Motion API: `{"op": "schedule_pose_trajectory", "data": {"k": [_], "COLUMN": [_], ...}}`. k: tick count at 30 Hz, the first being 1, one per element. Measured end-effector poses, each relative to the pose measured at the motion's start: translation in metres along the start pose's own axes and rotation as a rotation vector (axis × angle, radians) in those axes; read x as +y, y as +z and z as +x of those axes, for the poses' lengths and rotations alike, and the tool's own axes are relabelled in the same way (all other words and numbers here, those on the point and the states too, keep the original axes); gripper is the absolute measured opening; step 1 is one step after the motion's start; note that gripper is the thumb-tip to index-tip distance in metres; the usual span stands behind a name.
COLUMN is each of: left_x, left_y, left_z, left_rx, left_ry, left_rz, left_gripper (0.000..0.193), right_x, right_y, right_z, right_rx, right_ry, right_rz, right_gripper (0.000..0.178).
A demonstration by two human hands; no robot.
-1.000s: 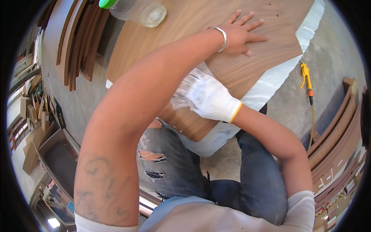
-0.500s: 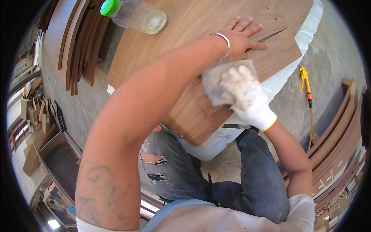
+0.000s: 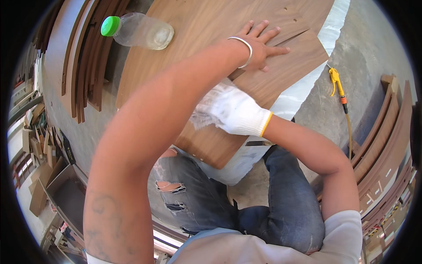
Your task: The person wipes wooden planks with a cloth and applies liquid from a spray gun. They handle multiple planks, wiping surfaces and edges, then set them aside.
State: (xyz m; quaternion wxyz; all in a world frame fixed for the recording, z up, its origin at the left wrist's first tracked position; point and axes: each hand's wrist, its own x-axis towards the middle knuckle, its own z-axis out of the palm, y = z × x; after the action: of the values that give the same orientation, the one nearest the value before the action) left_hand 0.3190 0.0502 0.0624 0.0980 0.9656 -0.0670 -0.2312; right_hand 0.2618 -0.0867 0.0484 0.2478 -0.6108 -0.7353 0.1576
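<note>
My left hand (image 3: 262, 47), bare with a metal bangle at the wrist, lies with fingers spread on a brown wood-grain panel (image 3: 193, 24). A narrow dark gap runs through the panel beside its fingers. My right hand (image 3: 241, 108) wears a white knitted glove with a yellow cuff edge. Its fingers press a fuzzy white rag (image 3: 205, 108) onto the panel, nearer to me than the left hand. My left forearm passes over part of the rag and hides the gloved fingertips.
A clear bottle with a green cap (image 3: 143, 31) lies on the panel's left. Whitish sheeting (image 3: 307, 81) shows beneath the panel. A yellow air gun (image 3: 336, 82) with a hose rests on the floor at right. Curved wood strips (image 3: 83, 61) stand left; more boards (image 3: 373, 145) lie right.
My gloved right hand has swept the rag to the left across the panel, in under my left forearm. The left hand keeps its place on the wood; the whole view has shifted slightly.
</note>
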Motion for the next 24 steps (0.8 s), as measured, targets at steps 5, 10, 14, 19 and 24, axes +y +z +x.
{"op": "schedule_pose_trajectory", "data": {"k": [5, 10, 14, 19, 24], "left_x": [0.007, 0.008, -0.003, -0.040, -0.039], "left_y": [-0.013, -0.024, -0.017, -0.009, 0.038], "left_z": [0.004, 0.003, 0.017, 0.005, -0.074], "left_rx": [-0.084, -0.143, -0.120, 0.172, 0.906], "left_ry": [-0.021, -0.043, -0.127, -0.124, -0.560], "left_rz": [0.038, -0.018, -0.204, -0.877, -0.989], "left_gripper": [0.077, 0.059, 0.059, 0.056, 0.037], "right_x": [0.010, -0.004, -0.008, 0.000, 0.004], "right_y": [0.003, 0.008, 0.018, 0.014, 0.002], "right_z": [-0.022, -0.001, 0.005, -0.001, -0.021], "right_rx": [0.236, 0.056, 0.068, 0.096, 0.196], "right_ry": [0.437, 0.231, 0.018, 0.002, 0.035], "right_rz": [-0.149, -0.062, -0.010, 0.105, 0.122], "right_gripper": [0.058, 0.052, 0.045, 0.050, 0.042]}}
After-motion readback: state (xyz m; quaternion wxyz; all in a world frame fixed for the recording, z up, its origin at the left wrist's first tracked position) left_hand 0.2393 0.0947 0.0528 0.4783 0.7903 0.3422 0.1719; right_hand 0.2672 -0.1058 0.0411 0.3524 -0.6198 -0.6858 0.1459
